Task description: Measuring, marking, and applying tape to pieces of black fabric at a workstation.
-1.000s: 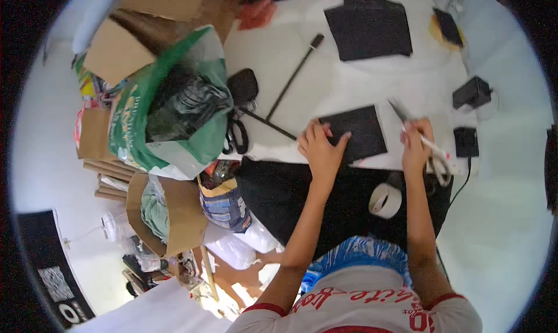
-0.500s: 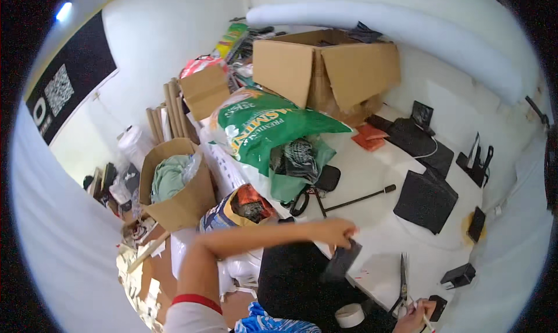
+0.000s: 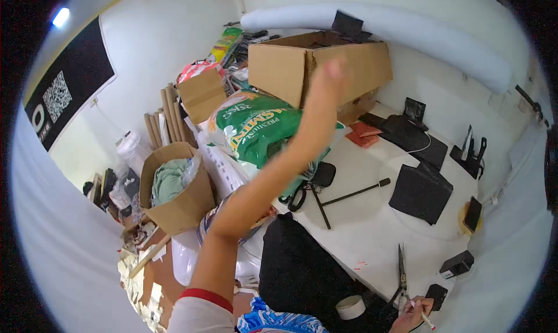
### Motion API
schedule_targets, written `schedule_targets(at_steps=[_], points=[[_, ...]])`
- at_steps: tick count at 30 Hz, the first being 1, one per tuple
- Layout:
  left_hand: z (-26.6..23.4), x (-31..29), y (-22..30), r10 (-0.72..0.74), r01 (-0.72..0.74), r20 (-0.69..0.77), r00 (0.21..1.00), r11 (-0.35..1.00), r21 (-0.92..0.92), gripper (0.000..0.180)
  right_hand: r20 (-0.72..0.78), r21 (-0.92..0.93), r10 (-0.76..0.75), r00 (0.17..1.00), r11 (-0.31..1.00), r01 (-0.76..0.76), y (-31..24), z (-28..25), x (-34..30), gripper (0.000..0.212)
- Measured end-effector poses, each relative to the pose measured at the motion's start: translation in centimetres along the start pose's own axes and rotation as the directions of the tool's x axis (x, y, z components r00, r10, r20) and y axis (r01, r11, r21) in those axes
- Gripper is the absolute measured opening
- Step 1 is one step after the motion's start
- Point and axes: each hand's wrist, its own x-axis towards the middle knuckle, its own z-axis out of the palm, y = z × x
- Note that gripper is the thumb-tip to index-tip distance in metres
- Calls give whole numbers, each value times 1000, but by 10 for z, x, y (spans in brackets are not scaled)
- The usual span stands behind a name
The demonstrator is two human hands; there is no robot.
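Note:
My left hand (image 3: 332,72) is raised in front of the large open cardboard box (image 3: 278,67), blurred, with its fingers unclear. A dark flat piece (image 3: 347,24) shows above the box's rim, apart from the hand; whether it rests there or is in the air I cannot tell. Low at the right, my right hand (image 3: 414,312) is closed round a slim white pen-like stick (image 3: 428,322). Scissors (image 3: 402,266) lie beside it on the white table (image 3: 372,240), blades pointing away, handles close to the fingers. Black cloth (image 3: 296,263) hangs over the near table edge.
A green rice sack (image 3: 256,124) stands left of the table. Farther right lie a T-shaped black rod (image 3: 354,193), folded black sheets (image 3: 421,193) and orange packets (image 3: 363,133). A small black box (image 3: 457,264) and a tape roll (image 3: 350,307) sit nearer.
My left hand has swung up and away from the near table edge to the large box, and the dark flat piece has left it. The right hand stays by the scissors.

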Motion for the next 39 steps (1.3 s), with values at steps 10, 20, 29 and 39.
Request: schedule_targets(at_steps=[10,20,29,39], points=[[40,-229,-26,-592,518,585,555,796,314,23,-16,6,199,980,980,-199,5,10,-9,24],[66,-247,-56,-420,297,683,597,907,298,19,376,132,227,898,947,-294,-4,61,33,46],[74,-259,-53,-366,224,756,543,930,290,18,465,18,358,810,911,-413,-13,57,35,59],[110,-287,-30,-277,971,955,-105,-237,37,34,732,207,-89,675,974,-97,-43,72,33,53]])
